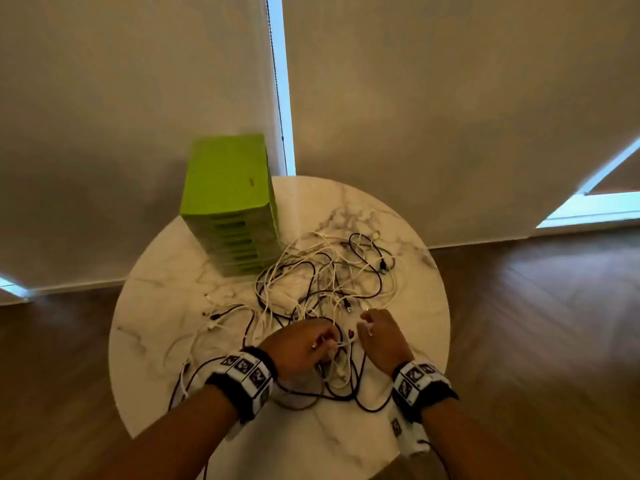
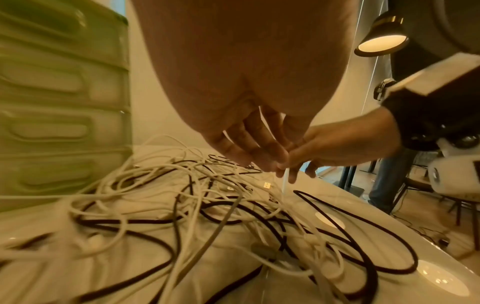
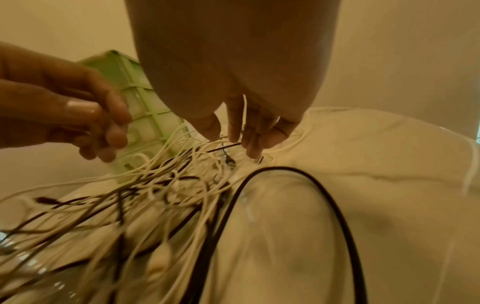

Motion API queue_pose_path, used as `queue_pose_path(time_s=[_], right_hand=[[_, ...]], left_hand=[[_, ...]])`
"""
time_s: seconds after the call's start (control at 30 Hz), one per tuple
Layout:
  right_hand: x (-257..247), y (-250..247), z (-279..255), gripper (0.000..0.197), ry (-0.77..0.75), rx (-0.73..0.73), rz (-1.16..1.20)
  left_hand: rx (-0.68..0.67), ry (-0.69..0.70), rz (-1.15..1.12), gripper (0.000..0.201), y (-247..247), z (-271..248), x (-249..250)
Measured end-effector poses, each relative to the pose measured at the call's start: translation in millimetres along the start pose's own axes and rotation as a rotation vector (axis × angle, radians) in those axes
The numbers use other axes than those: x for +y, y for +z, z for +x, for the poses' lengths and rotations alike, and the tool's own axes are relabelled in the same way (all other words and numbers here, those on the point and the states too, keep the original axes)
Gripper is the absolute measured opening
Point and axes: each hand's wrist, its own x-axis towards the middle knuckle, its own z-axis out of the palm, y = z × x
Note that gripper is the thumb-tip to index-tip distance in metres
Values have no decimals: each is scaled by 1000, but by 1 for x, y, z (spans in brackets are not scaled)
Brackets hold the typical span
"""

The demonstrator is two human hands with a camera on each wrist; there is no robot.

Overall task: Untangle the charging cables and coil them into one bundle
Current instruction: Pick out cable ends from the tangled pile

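Plainly light, limp and snag-prone, the charging cables are spread in a knot across the counter, best taken near a plug, while a white strand is pinched by the left hand and right hand.

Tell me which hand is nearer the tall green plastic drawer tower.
Left. The left hand sits in front of the green plastic drawer tower; the right hand is further off to the right.

No legible words, brands or numbers anywhere. Only black-and-white square marker patterns on the wristbands, just behind each grip, unreadable as text.
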Motion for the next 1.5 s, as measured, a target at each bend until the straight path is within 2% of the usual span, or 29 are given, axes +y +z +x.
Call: queue_pose_path(time_s=[0.1,0.23,0.37,0.47,0.57,0.63,0.7,0.73,0.8,0.87,0.93,1.03,1.1,1.13,1.2,1.23,1.33,1.43,1.5], right_hand=[[8,-8,37,27,73,-17,-46],[14,-7,63,39,173,-110,-132],[24,-4,72,31,160,-108,-174],[31,-23,76,19,57,-62,-141],[22,-71,83,8,-125,14,55],[1,-107,81,6,-241,-15,165],[-24,-132,71,6,-325,-49,188],[-35,-139,65,7,-363,-65,203],[-53,-143,55,8,-431,-80,242],[-64,-139,49,11,-465,-60,296],[-64,-134,47,18,-459,-36,386],[-50,-121,45,39,-272,-135,634],[-42,-102,46,47,-206,-255,612],[-39,-91,48,49,-236,-316,535],[-40,-67,51,54,-391,-385,379],[-40,-57,52,51,-437,-403,335],[-40,-36,58,5,-345,-446,291],[-25,-30,59,27,-278,-476,212],[-18,-34,59,32,-288,-483,171]], left_hand=[[9,2,67,26,10,38,-2],[1,-58,188,34,18,70,-9],[-31,-142,216,37,22,87,-21],[-45,-156,237,33,26,89,-32],[-29,-214,204,33,24,91,-37],[14,-256,133,34,20,95,-34],[106,-287,10,45,14,97,-26],[167,-275,-24,51,9,98,-20],[251,-152,16,57,0,101,-5],[264,-12,55,55,-4,103,6],[282,53,23,58,-7,102,10],[378,36,-86,52,-12,93,9],[415,36,-156,48,-17,82,10],[425,51,-180,46,-20,75,12],[458,105,-216,42,-29,61,21],[486,135,-263,40,-35,54,26],[582,172,-640,41,-67,32,47],[701,227,-1080,45,-111,9,57],[788,246,-1195,46,-139,-6,54]])
